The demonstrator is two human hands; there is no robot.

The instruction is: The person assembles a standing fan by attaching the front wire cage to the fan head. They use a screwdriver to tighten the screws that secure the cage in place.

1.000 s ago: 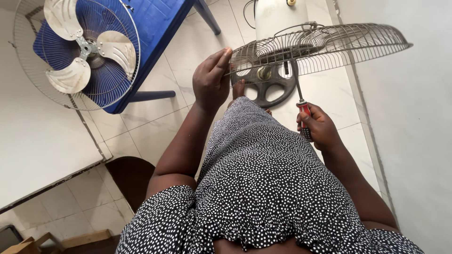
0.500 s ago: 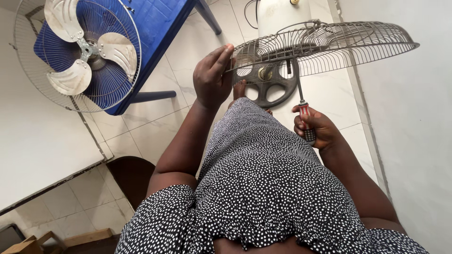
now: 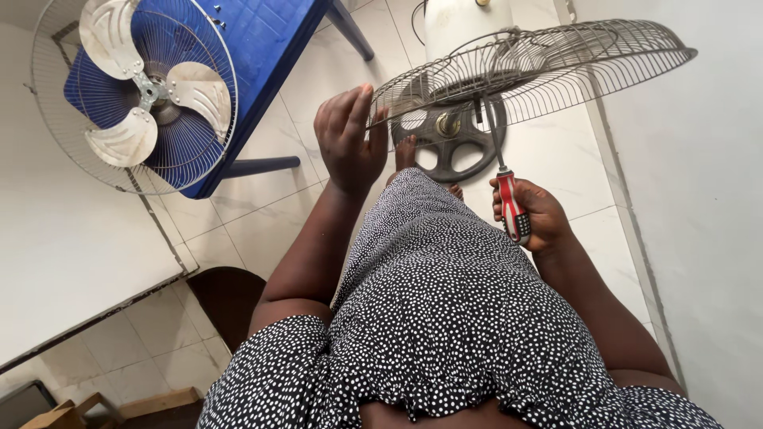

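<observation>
My left hand grips the near left rim of a grey wire fan guard held roughly level in front of me. My right hand is closed around the red and black handle of a screwdriver. Its thin shaft points up to the middle of the guard. Below the guard a dark round fan base lies on the tiled floor, with my foot beside it.
At upper left another fan with metal blades and its wire guard leans over a blue plastic chair. A white cylinder stands behind the guard. A white wall runs along the right. A dark stool sits low left.
The guard has tilted, its far right side rising. My right hand has turned on the screwdriver, showing more of the handle. My left hand has shifted slightly left along the rim.
</observation>
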